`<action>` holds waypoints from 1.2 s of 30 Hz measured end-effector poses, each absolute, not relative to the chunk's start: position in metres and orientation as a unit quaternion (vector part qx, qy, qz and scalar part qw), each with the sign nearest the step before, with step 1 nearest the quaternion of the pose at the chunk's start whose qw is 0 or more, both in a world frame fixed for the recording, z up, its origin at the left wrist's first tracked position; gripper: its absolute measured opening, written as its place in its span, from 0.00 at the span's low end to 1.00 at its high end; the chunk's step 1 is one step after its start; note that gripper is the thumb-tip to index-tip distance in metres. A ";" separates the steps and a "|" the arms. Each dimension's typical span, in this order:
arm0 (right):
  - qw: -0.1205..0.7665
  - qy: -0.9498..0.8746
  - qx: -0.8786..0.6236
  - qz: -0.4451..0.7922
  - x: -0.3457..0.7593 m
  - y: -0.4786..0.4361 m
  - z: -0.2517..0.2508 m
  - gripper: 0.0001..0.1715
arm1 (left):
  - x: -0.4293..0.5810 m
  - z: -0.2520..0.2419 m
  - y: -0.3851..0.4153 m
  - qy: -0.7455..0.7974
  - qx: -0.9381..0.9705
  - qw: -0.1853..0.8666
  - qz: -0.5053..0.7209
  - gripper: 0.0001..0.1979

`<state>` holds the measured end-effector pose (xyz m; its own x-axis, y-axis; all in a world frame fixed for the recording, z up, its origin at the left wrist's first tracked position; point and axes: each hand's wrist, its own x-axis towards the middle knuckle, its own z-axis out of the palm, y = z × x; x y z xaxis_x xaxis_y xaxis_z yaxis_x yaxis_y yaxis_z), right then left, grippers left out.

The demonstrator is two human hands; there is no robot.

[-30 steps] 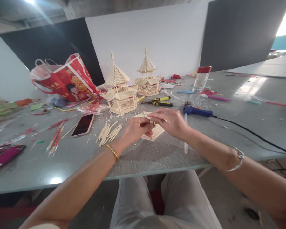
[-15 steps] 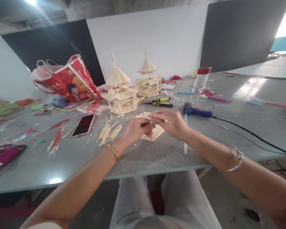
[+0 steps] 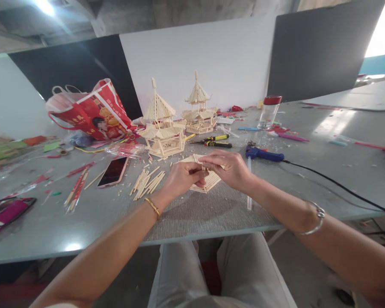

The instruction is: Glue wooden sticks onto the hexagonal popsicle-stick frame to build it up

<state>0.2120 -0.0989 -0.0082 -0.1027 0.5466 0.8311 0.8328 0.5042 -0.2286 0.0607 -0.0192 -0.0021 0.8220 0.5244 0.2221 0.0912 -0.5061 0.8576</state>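
My left hand (image 3: 181, 179) and my right hand (image 3: 229, 169) meet over a flat panel of glued wooden sticks (image 3: 208, 182) lying on the grey table (image 3: 83, 218). Both hands have their fingers pinched together at the panel's upper edge, touching each other there; the thin piece between the fingertips is too small to name. A loose pile of wooden sticks (image 3: 147, 182) lies just left of my left hand. Two finished stick pagodas, the nearer pagoda (image 3: 162, 126) and the farther pagoda (image 3: 199, 107), stand behind the panel.
A blue glue gun (image 3: 265, 154) with a black cord (image 3: 333, 184) lies right of my hands. A phone (image 3: 113, 171) and red-wrapped chopsticks (image 3: 77, 188) lie to the left. A red bag (image 3: 93, 111), yellow-handled tools (image 3: 216, 141) and a red-capped jar (image 3: 269, 111) sit farther back.
The view has tilted slightly, so everything sits a little lower in the frame. My hands keep the same pinched hold over the stick panel.
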 end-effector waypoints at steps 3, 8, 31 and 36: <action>0.477 -0.727 -0.472 -0.147 0.211 -0.099 -0.008 0.11 | 0.060 -0.002 -0.020 0.188 0.837 0.456 0.237 0.11; 0.480 -0.725 -0.472 -0.146 0.211 -0.099 -0.008 0.11 | 0.060 -0.002 -0.020 0.193 0.835 0.458 0.236 0.11; 0.439 -0.751 -0.455 -0.189 0.219 -0.101 -0.011 0.15 | 0.060 -0.005 -0.013 0.185 0.848 0.446 0.220 0.14; 0.443 -0.745 -0.461 -0.192 0.217 -0.103 -0.009 0.17 | 0.060 -0.004 -0.015 0.181 0.860 0.425 0.219 0.15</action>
